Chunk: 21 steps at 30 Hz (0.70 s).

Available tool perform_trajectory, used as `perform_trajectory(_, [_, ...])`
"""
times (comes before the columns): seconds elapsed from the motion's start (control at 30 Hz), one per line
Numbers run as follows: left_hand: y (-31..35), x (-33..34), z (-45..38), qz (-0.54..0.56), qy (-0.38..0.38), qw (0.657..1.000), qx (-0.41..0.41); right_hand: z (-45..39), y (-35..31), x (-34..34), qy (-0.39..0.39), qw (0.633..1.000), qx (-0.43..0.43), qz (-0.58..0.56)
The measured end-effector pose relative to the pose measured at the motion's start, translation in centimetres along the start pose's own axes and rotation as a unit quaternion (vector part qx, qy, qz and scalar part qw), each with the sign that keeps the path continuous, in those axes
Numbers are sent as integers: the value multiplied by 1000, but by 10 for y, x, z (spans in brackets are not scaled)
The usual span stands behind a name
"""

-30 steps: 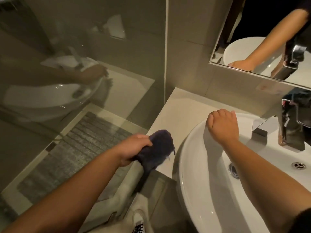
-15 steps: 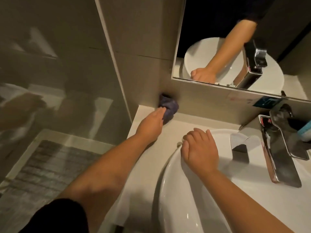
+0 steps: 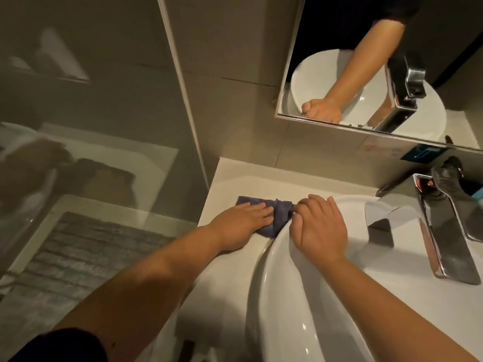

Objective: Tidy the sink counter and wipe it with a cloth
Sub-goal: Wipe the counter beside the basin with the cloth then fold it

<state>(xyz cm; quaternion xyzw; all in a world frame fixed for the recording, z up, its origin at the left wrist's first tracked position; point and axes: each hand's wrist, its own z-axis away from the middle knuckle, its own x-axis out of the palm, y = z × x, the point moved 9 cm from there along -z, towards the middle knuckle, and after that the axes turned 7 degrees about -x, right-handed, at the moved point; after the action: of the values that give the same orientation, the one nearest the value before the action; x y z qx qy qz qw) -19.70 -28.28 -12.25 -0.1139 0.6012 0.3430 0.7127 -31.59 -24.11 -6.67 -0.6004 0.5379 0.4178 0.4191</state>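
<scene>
A dark blue cloth (image 3: pixel 281 214) lies on the pale counter (image 3: pixel 235 184), just left of the white basin (image 3: pixel 277 296). My left hand (image 3: pixel 241 222) presses flat on the cloth, fingers pointing right toward the basin's rim. My right hand (image 3: pixel 318 228) rests on the basin's far left rim, fingers curled over the edge and touching the cloth's right end. Part of the cloth is hidden under my left palm.
A chrome tap (image 3: pixel 444 231) stands at the basin's right, with a dark object and a blue item behind it. A mirror (image 3: pixel 366 74) hangs on the tiled wall. A glass shower panel (image 3: pixel 91 152) borders the counter's left edge, a grey mat (image 3: pixel 78 257) beyond it.
My left hand has drawn the cloth from the back wall corner toward me and right, up against the basin's rim. My right hand stays on the rim.
</scene>
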Motion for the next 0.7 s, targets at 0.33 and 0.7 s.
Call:
perform_trajectory(0.33, [29, 48, 146, 49, -9, 993, -108, 1, -1, -6, -27, 999, 28, -32])
perform_trajectory(0.7, [78, 70, 244, 82, -43, 980, -174, 27, -16, -10, -179, 972, 22, -148])
